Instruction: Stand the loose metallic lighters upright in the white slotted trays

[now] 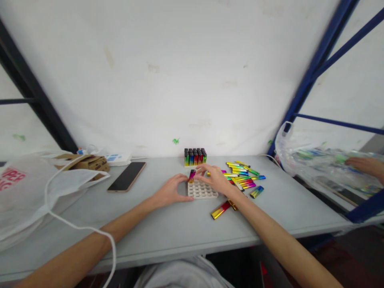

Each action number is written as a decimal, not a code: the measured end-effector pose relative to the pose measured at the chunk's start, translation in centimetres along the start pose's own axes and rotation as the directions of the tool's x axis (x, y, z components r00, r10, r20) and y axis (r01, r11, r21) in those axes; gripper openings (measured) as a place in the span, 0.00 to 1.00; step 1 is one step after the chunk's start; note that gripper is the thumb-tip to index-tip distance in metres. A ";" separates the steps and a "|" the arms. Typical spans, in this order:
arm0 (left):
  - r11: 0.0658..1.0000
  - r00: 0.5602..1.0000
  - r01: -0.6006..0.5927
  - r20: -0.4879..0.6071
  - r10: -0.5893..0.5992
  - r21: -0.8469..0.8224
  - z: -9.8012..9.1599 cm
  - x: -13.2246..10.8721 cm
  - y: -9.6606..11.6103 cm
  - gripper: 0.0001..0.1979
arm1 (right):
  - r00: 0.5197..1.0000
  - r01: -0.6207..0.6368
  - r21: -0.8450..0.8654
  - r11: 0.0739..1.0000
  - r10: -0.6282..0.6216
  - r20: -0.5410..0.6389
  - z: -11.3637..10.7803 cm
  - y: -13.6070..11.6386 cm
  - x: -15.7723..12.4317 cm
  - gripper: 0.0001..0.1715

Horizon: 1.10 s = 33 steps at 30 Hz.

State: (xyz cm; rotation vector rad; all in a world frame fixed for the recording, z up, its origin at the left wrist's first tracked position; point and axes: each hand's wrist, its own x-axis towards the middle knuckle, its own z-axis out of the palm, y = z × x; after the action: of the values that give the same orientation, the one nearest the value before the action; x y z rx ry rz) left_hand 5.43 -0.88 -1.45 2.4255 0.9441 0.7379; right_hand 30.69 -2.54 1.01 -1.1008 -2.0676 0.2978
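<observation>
A white tray point(203, 191) with rows of round-cornered slots lies on the table in front of me. My left hand point(171, 191) grips its left side, thumb at the near corner and fingers by the far corner. One lighter point(191, 176), purple fading to gold with a black top, stands upright at the tray's far left corner. My right hand point(215, 178) reaches over the tray, its fingertips pinched at this lighter. Behind the tray stands a block of upright lighters point(195, 157) with black tops. To the right lies a loose pile of shiny multicoloured lighters point(244, 182).
A single red-gold lighter point(220, 210) lies nearer me. On the left are a phone point(127, 177), a plastic bag point(24, 196), cardboard point(93, 164) and a white cable point(75, 227). Beyond a blue frame point(303, 84), another person's hand point(364, 164) rests over clear bags.
</observation>
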 end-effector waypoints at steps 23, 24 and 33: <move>0.990 0.999 0.047 -0.011 -0.046 0.132 -1.4 -0.1 -1.5 0.37 | 0.975 -0.220 -0.133 0.966 0.214 -0.062 -5.8 7.4 -1.7 0.14; 0.991 0.999 0.044 -0.012 -0.043 0.130 -1.4 -0.1 -1.4 0.36 | 0.964 -0.242 0.015 0.970 0.242 -0.113 -5.7 7.0 -1.5 0.16; 0.995 0.999 0.040 0.018 -0.042 0.092 -0.9 -0.2 -0.2 0.36 | 0.863 -0.172 0.905 0.389 0.502 -0.051 -3.4 2.3 -0.4 0.21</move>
State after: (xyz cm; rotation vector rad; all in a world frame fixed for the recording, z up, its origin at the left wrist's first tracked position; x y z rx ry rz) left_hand 4.70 -0.72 -0.92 2.4797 1.0387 0.6682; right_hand 34.68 -1.95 1.98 -0.7829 -1.0325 1.1865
